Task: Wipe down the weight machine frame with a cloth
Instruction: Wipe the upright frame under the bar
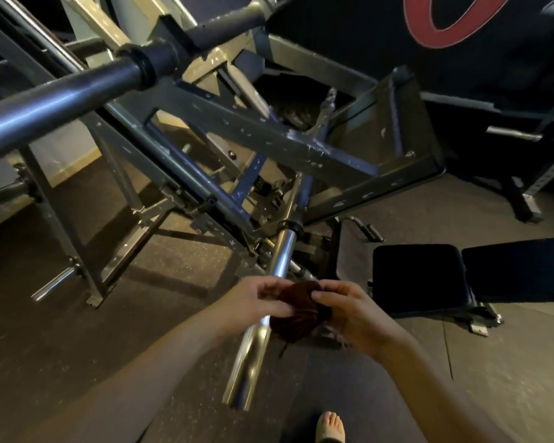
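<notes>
Both hands meet low in the view, toward 6 o'clock from frame centre, with a bunched dark brown cloth (301, 314) between them. The left hand (263, 298) pinches the cloth's left side, fingers curled in over the fabric. The right hand (352, 311) grips the cloth's right side, thumb on top and fingers wrapped beneath. A loose thread or corner dangles from the wad's underside.

The cloth sits above a chrome sleeve bar (256, 340) that runs from about 12 o'clock of the hands down toward 6 o'clock; whether the cloth touches the bar cannot be told.

The weight machine frame (269, 135) fills the upper and middle view: grey painted steel tubing, chipped and scuffed, beams crossing at angles. A thick dark bar (64, 97) with a collar cuts across from 9 o'clock toward 11 o'clock, close to the camera. A short chrome peg (53, 282) juts from the frame's leg at 8 o'clock.

At 3 o'clock of the hands, a black padded bench (461, 276) stands on the floor, just beside the frame's base. Dark speckled rubber floor (141, 314) throughout. A bare foot (330, 425) shows at the bottom edge, 6 o'clock. At 1 o'clock, a dark wall with a red shape (442, 30).
</notes>
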Tool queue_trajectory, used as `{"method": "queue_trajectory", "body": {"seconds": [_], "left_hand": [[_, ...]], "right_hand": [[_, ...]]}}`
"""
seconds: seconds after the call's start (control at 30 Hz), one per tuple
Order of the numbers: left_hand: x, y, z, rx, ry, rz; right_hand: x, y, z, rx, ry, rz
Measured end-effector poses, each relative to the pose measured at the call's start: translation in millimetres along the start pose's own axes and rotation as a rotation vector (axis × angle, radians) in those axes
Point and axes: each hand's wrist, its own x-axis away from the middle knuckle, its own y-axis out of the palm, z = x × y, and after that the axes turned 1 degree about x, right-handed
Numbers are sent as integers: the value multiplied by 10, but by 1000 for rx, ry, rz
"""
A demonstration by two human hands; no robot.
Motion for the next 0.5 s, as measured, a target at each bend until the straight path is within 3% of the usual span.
{"method": "queue_trajectory", "body": {"seconds": [0.13,0.33,0.5], "left_hand": [[-304,66,369,6,75,143],[-1019,265,903,163,165,397],[-1639,337,1206,111,144,379]], "right_hand": [[-146,-233,-326,-60,-77,85],[-508,-566,-862,90,-219,364],[-746,-1237,-1450,342,-253,332]]}}
